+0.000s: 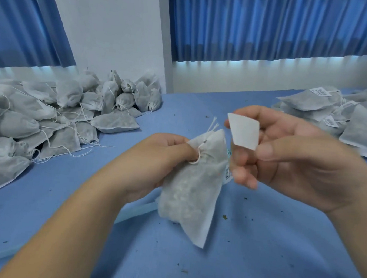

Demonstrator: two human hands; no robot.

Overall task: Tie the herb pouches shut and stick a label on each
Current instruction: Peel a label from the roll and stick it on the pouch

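Our left hand [165, 157] grips the pouch [196, 184] by its neck above the tabletop [256, 256], while at two o'clock our right fingers [263, 149] pinch a label [244, 131] that could curl, self-stick, or land crooked.

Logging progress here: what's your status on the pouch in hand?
Left hand grips pouch at its tied neck. Right hand pinches blank label, not yet stuck. Nothing in the way.
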